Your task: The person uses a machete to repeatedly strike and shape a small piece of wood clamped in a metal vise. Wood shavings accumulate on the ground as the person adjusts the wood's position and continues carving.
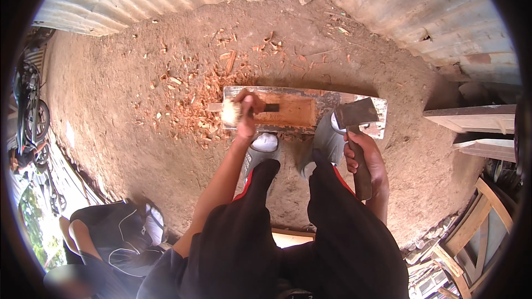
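Single head view, worn high, facing steeply down past the knees onto dirt ground (138, 105). Wide fisheye, dark round rim, straight edges bent near borders. Close range: wood block (299, 109) centre frame, forearms entering from lower edge. Metal sheet walls (432, 11) along top, another person (111, 232) lower left.

Chisel (244, 109) flat on hollowed plank (293, 112) — hatchet (357, 138) upright beside.

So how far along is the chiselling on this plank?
Done: a shallow recess is cut in the plank, chips litter the ground. In hand: left hand holds a chisel at the recess; right hand holds a hatchet. Left: the plank's right end is uncut.
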Demonstrator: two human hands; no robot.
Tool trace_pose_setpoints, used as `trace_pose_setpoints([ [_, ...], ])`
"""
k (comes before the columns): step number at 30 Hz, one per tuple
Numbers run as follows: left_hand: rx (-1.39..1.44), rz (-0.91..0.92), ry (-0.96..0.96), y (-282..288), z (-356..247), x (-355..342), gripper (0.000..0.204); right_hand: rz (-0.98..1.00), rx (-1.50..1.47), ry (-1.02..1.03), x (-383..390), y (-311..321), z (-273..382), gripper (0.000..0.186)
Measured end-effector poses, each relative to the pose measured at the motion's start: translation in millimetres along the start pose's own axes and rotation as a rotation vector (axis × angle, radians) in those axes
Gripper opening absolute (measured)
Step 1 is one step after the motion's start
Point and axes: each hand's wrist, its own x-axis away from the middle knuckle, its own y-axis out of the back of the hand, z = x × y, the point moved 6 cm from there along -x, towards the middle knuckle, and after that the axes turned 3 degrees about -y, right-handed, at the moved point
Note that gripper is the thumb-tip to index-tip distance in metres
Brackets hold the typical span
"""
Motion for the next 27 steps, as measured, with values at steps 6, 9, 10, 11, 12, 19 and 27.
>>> trace_pose_setpoints([
  [6, -0.346, -0.163, -0.180, 118.6, -64.8, 5.9, 0.043, -0.021, -0.022, 0.000, 0.4, 7.9, -2.7, 0.029],
  [9, -0.890, -0.043, -0.533, 116.1, -107.1, -2.7, 0.040, -0.024, -0.032, 0.017, 1.1, 12.4, -1.5, 0.029],
  [10, -0.738, -0.057, -0.467, 118.4, -110.1, -3.6, 0.039, -0.015, -0.043, 0.017, 0.7, 15.3, -3.3, 0.029],
  [11, -0.585, -0.069, -0.401, 120.2, -112.8, -4.3, 0.038, -0.007, -0.053, 0.018, 0.2, 16.8, -5.4, 0.030],
  [12, -0.490, -0.211, -0.183, 111.9, -106.6, -5.7, 0.036, -0.010, -0.057, 0.019, -0.4, 17.9, -6.6, 0.030],
  [19, -0.005, -0.053, 0.042, 7.7, -30.8, 7.0, 0.033, 0.004, -0.035, 0.001, -2.4, 10.3, -7.4, 0.030],
  [27, -0.582, 0.028, -0.117, 96.5, -65.3, -4.6, 0.037, -0.026, -0.057, -0.006, -2.6, 17.3, -10.2, 0.029],
])
